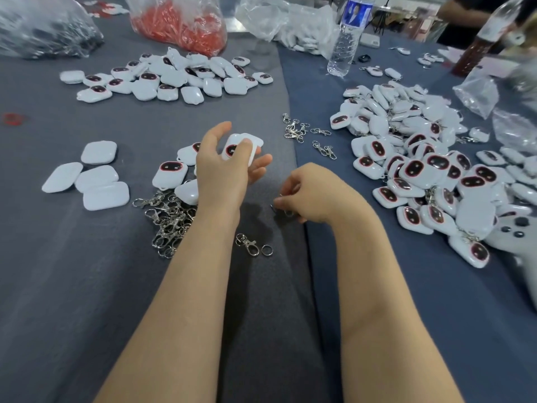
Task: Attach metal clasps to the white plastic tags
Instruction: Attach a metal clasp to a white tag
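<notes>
Above the grey cloth, our left hand (pixel 223 167) grips one white tag (pixel 241 148) betw. thumb & fingers, dark face toward us, lifted off the table. Our right hand (pixel 308 196), just beside & lower, pinches a small metal clasp (pixel 283 212) at its fingertips, clasp partly hidden. Loose clasp pile (pixel 168 222) lies under the left wrist; finished tags w/ clasps (pixel 421 170) heaped to the right.

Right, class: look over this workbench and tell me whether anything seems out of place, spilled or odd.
Nothing looks damaged or spilled. One small oddity: a lone split ring lies loose on the grey cloth beside a single clasp, apart from the main clasp heap. The tags are in loose piles, as you would expect for sorting.
</notes>
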